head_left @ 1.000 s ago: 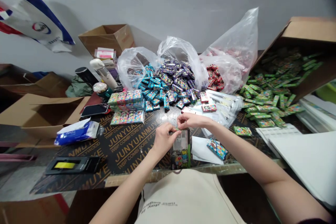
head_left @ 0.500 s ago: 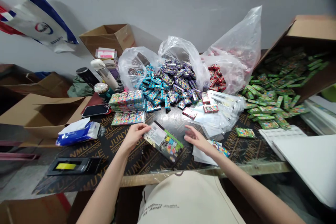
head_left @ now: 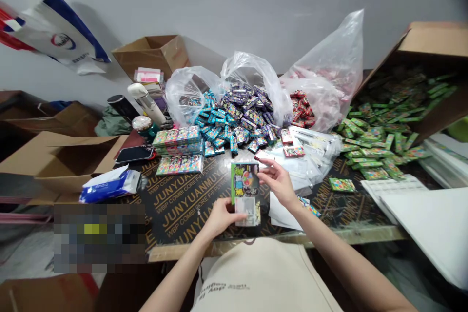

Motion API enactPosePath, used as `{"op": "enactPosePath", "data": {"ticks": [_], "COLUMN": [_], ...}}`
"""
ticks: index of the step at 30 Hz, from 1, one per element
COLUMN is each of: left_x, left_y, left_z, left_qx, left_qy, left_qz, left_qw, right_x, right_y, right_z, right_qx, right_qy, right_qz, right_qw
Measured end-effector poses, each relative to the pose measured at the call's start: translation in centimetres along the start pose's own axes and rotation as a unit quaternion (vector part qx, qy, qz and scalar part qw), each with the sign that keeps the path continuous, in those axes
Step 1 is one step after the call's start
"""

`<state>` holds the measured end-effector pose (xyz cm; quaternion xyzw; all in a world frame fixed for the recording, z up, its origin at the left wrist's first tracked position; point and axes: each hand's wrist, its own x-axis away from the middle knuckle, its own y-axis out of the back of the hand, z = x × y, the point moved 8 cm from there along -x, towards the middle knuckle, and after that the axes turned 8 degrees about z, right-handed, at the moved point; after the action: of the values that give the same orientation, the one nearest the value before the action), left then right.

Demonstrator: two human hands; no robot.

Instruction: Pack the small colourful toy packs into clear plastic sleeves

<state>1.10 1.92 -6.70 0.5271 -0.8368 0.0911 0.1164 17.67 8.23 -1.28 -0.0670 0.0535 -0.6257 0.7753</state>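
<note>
One dark printed pack w/ green edge (head_left: pixel 244 186) in hand, front & center, near edge of counter (head_left: pixel 171 200), pale window at its lower end. Looks lifted in front of person; can't tell if bottom edge touches counter.

L hand (head_left: pixel 224 217) has it at lower L: thumb over the pale window, other fingers behind, so pinching the pack. R hand (head_left: pixel 277 183) at upper R edge, fingers bent & partly spread, tips at or just beside the pack; can't tell if pinching. Bit of red box (head_left: pixel 258 158) shows by R index tip, contact unclear.

Step in hand, my read: handling/positioning the pack, L carrying the grip. Next move prob. calls for steady L pinch & clear R fingertip placement on the edge.

Just R of pack: white paper (head_left: pixel 278 210), blue box partly hidden by R forearm (head_left: pixel 310 206). Beyond: clear sleeves (head_left: pixel 321 153) w/ red boxes (head_left: pixel 293 151) on/near them. Further back, loose piles: blue boxes (head_left: pixel 214 124), purple boxes (head_left: pixel 252 107), spilling from clear bags (head_left: pixel 268 66). Back L: stacked multi-packs (head_left: pixel 179 165), phone (head_left: pixel 135 154). Far R: green boxes (head_left: pixel 376 139) in & before tipped carton (head_left: pixel 431 41).
</note>
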Motion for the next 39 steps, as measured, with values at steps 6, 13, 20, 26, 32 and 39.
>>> {"op": "enactPosePath", "data": {"ticks": [6, 13, 20, 26, 32, 39], "left_x": [0.2, -0.1, -1.1, -1.5, -1.6, -1.3], "left_y": [3.1, 0.3, -0.4, 0.3, -0.1, -0.9], "left_z": [-7.0, -10.0, -10.0, -10.0, -9.4, -10.0], "left_qx": [-0.108, -0.217, -0.211, -0.207, -0.214, -0.241], "left_qy": [-0.194, -0.273, -0.273, -0.240, -0.257, -0.274], "left_qz": [-0.200, -0.114, -0.065, -0.082, -0.064, -0.040], "left_qw": [0.954, 0.930, 0.936, 0.945, 0.940, 0.930], "right_x": [2.0, 3.3, 5.8, 7.8, 6.0, 5.7], "right_y": [-3.4, -2.2, 10.4, 12.5, 12.4, 11.5], "right_z": [0.5, 1.9, -1.2, -4.2, -4.9, -5.9], "right_qx": [0.172, 0.254, 0.490, 0.516, 0.539, 0.551], "right_qy": [0.087, 0.126, 0.016, -0.053, -0.058, -0.051], "right_qz": [0.088, 0.116, -0.056, 0.008, -0.013, 0.017], "right_qw": [0.977, 0.952, 0.870, 0.855, 0.840, 0.833]}}
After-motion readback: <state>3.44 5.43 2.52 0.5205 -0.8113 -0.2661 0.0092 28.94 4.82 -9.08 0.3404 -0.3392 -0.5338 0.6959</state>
